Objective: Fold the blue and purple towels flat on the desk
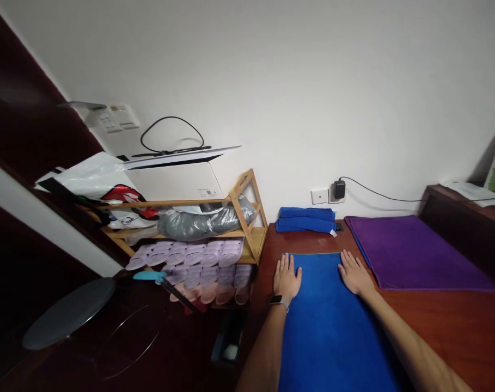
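A blue towel lies spread flat on the reddish-brown table, its near end running out of the picture. On its far left corner rests my left hand, palm down with the fingers stretched out and a watch on the wrist. My right hand lies flat at the far right corner, fingers extended. Beyond the hands, folded blue towels with a small white tag sit against the wall. To the right lies a flat purple towel, with a blue edge showing beneath its left side.
Left of the table stands a wooden rack holding several pairs of slippers, a white box and plastic bags. A round stool is at lower left. A black plug trails its cable rightward along the wall.
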Motion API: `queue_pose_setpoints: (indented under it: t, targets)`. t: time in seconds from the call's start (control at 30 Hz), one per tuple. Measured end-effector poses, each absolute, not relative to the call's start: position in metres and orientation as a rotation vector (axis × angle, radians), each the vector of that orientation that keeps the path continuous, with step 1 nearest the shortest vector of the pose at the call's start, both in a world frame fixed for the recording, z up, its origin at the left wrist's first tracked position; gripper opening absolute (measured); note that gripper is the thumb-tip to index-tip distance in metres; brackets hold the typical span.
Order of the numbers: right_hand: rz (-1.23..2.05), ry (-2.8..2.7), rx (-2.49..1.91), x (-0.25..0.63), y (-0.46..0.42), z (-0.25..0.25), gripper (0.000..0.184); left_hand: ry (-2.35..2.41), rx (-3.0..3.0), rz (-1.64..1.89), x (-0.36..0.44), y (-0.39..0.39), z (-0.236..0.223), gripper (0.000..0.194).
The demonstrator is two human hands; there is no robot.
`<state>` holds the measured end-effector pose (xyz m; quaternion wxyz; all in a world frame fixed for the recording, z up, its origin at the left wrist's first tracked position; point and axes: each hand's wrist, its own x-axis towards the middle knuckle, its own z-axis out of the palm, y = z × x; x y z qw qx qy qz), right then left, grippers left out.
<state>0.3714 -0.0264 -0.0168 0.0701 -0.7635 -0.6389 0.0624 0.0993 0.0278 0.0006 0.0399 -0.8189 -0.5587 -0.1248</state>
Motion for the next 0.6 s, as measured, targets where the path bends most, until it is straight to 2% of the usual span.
queue_pose_setpoints:
  t: [0.13, 0.23, 0.4, 0.5, 0.6]
  targets:
    - [0.219, -1.925, -2.309, 0.37, -0.027, -0.013, 0.073, -1.55, -2.496, -0.575, 0.111, 0.018, 0.013, 0.058]
    - [0.237, -1.928, -2.312, 0.37, -0.026, -0.012, 0.073, -1.456, -2.563, -0.672, 0.154, 0.003, 0.012, 0.056]
    - [0.224, -1.968, -2.317, 0.372, -0.025, -0.015, 0.07, -1.434, -2.787, -0.549, 0.228, -0.011, -0.01, 0.059]
    - [0.228, -1.958, -2.31, 0.373, -0.025, -0.017, 0.07, -1.524, -2.798, -0.441, 0.207, 0.002, -0.017, 0.062]
    - [0.223, -1.942, -2.307, 0.374, -0.025, -0.02, 0.072, -1.674, -2.693, -0.364, 0.146, 0.026, -0.013, 0.064]
